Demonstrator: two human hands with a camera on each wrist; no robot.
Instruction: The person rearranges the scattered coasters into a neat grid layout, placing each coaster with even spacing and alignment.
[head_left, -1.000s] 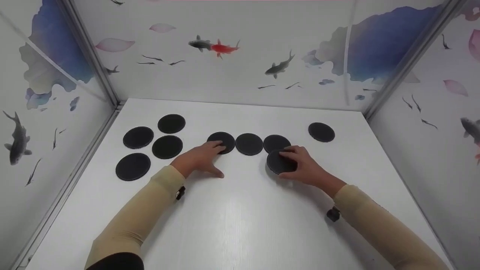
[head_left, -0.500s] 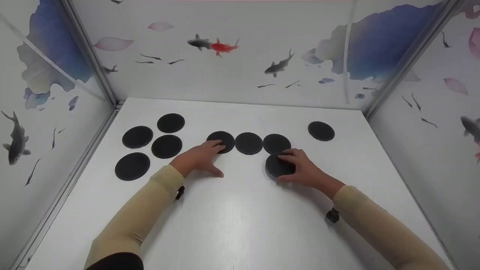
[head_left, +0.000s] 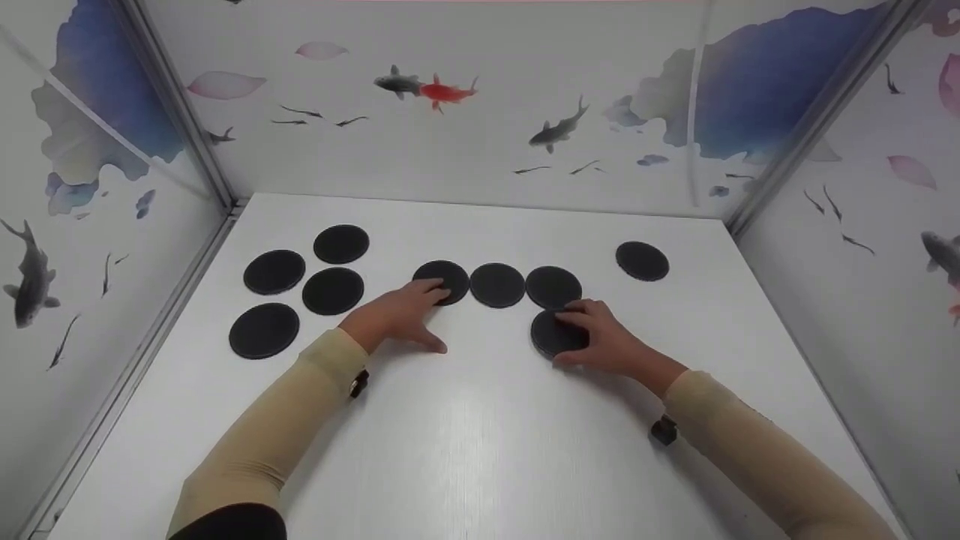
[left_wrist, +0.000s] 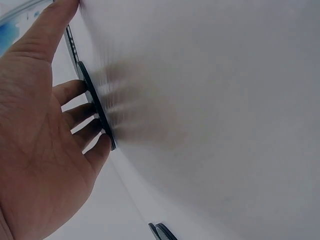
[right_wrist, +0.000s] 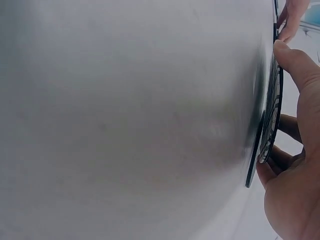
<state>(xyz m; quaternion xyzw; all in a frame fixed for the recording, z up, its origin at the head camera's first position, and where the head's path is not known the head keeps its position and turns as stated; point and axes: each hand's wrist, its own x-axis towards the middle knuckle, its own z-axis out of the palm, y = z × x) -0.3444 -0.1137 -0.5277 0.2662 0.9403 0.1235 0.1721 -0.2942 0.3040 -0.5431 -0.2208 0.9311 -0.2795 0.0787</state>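
Note:
Three round black coasters form a row across the middle of the table in the head view: a left coaster (head_left: pixel 439 271), a middle coaster (head_left: pixel 498 286) and a right coaster (head_left: pixel 553 285). My left hand (head_left: pixel 394 316) rests its fingertips on the left one, thumb spread away on the near side. Between thumb and fingers, my right hand (head_left: pixel 611 341) grips another black coaster (head_left: pixel 555 336) by its edge, just in front of the row's right end. From the right wrist, this gripped coaster (right_wrist: pixel 272 110) looks slightly tilted, beside a flat coaster (right_wrist: pixel 254 155).
Several more black coasters lie in a group at the left, including a near one (head_left: pixel 264 331) and a far one (head_left: pixel 341 244). A single coaster (head_left: pixel 643 261) lies at the back right. Printed panels (head_left: pixel 480 150) enclose the white table (head_left: pixel 450 450) on three sides.
My right hand has brought its coaster slightly nearer to me and lower, uncovering more of the row's right coaster. My left hand has stayed on the left coaster.

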